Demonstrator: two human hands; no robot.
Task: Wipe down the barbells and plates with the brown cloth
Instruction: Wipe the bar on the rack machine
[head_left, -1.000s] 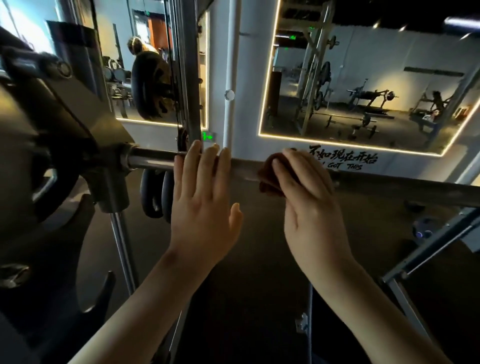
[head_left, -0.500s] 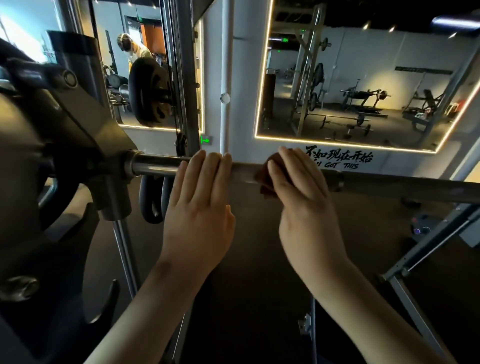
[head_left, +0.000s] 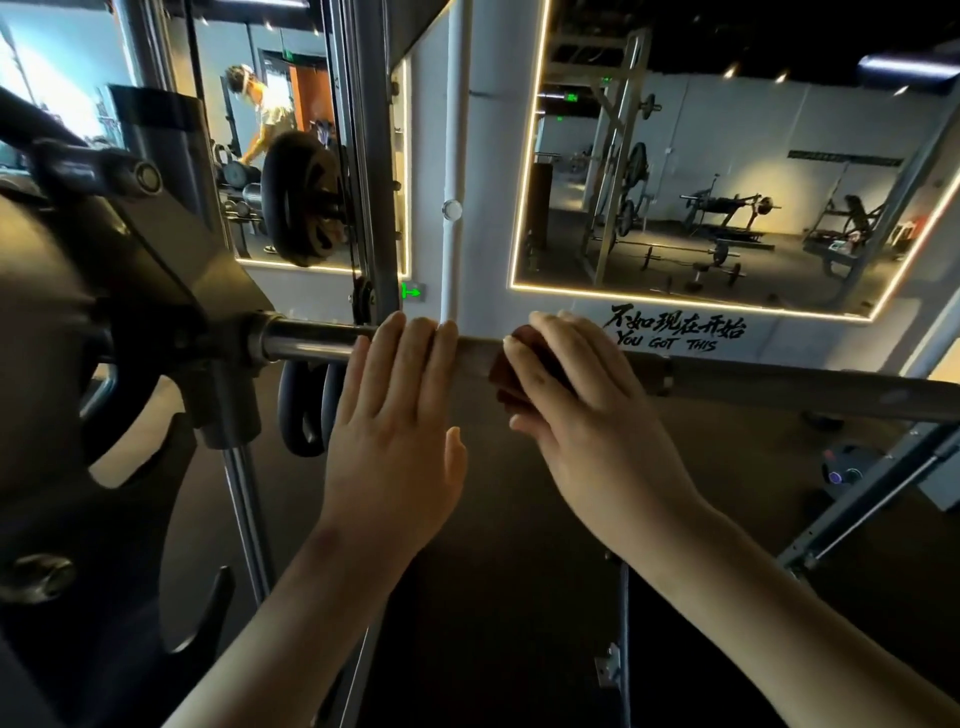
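A steel barbell (head_left: 779, 387) runs across the view at chest height, fixed in a rack carriage at the left. My left hand (head_left: 395, 415) rests on the bar with straight fingers laid over its top. Just to its right, my right hand (head_left: 582, 405) grips the brown cloth (head_left: 506, 374), wrapped around the bar; only a dark edge of the cloth shows under my fingers. A large dark plate (head_left: 47, 332) sits on the bar's left end, close to the camera.
The rack's upright post (head_left: 244, 499) stands at the left, with small plates (head_left: 301, 405) hanging behind it. Another plate (head_left: 298, 200) is mounted higher on the frame. Lit mirrors cover the wall ahead, one reflecting a person. A slanted frame bar (head_left: 857, 499) is at the right.
Both hands have stayed on the bar, close together. My head has tilted so the bar sits slightly lower in view; the cloth hand has barely shifted along the bar.
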